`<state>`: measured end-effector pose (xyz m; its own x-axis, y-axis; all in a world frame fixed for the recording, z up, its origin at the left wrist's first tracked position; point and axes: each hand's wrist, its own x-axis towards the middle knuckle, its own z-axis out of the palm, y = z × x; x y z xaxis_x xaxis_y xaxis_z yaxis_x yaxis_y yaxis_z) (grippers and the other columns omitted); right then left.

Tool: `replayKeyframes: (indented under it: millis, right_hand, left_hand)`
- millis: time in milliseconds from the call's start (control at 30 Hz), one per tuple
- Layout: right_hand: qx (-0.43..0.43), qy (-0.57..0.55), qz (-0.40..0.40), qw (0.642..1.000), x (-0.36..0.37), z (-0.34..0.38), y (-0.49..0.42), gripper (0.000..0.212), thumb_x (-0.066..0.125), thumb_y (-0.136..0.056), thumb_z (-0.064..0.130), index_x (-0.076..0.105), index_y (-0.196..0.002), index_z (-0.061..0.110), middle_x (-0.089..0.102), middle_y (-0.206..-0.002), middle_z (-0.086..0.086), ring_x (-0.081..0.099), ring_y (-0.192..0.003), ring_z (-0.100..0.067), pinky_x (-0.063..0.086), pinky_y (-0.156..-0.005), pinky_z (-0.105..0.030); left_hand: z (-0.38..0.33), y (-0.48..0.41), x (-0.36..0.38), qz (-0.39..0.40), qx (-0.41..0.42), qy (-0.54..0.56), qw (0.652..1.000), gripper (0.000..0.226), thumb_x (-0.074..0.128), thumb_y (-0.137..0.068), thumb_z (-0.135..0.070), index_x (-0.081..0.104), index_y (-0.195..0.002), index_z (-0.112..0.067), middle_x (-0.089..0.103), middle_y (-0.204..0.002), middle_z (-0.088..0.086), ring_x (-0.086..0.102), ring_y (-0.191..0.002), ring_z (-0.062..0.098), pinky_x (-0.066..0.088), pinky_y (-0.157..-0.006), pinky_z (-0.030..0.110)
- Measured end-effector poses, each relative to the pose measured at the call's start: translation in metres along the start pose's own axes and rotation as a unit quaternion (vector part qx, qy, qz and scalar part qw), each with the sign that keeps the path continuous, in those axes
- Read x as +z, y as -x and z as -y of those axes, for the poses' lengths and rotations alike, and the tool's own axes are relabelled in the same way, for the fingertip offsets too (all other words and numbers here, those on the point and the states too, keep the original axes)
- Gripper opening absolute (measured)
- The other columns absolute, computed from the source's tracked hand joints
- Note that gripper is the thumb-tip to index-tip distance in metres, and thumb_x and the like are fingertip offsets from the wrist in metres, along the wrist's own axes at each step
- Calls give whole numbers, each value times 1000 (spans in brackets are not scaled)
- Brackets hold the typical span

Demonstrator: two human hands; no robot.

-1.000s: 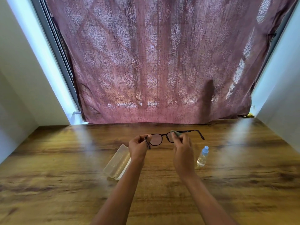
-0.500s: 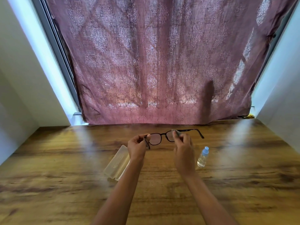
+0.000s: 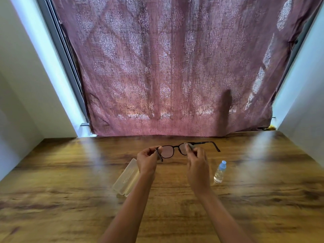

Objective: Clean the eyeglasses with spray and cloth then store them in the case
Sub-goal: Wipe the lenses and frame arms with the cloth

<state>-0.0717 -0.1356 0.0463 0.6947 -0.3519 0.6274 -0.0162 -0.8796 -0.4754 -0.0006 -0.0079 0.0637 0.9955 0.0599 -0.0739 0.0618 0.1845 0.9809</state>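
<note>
Dark-framed eyeglasses [image 3: 168,151] are held above the wooden table [image 3: 263,199], lenses facing me, arms unfolded. My left hand [image 3: 147,160] pinches the frame's left end at the hinge. My right hand [image 3: 197,165] pinches a small grey cloth [image 3: 190,146] over the right lens; most of the cloth is hidden by my fingers. A translucent glasses case [image 3: 125,178] lies on the table under my left wrist; I cannot tell whether its lid is open. A small clear spray bottle [image 3: 220,172] with a light blue cap stands to the right of my right hand.
A patterned maroon curtain [image 3: 175,67] hangs along the table's far edge, with white walls [image 3: 26,85] close on both sides. Bare wood lies in front of and beside my arms.
The cloth in my right fingers has shifted slightly on the right lens. Both hands and the glasses stay in nearly the same place.
</note>
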Motion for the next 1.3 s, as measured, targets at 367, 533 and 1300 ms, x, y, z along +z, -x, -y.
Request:
replayKeyframes:
  millis: [367, 533, 1300]
  right_hand:
    - [22, -16, 15, 1000, -4, -13, 2, 45, 59, -79, -9, 58, -122, 5, 52, -91, -7, 51, -81, -19, 41, -77, -23]
    - [1, -43, 47, 998, 3, 5, 8, 43, 56, -85, -2, 54, -127, 7, 48, -93, -3, 50, -83, -15, 52, -71, -29]
    - [32, -32, 25, 999, -1, -6, 0, 46, 57, -82, -5, 55, -126, 7, 52, -91, -5, 51, -80, -15, 45, -67, -24]
  left_hand:
    - [2, 0, -4, -11, -14, -3, 1000, 16, 72, -75, -6, 68, -65, -17, 61, -51, -8, 51, -48, 6, 44, -50, 16]
    - [-4, 1, -1, -11, -9, 7, 1000, 16, 73, -75, -7, 68, -64, -17, 60, -53, -6, 52, -49, 5, 45, -51, 17]
    - [-4, 5, -2, -9, -9, -7, 1000, 9, 70, -77, -5, 68, -71, -11, 59, -59, 0, 50, -44, -3, 42, -46, 9]
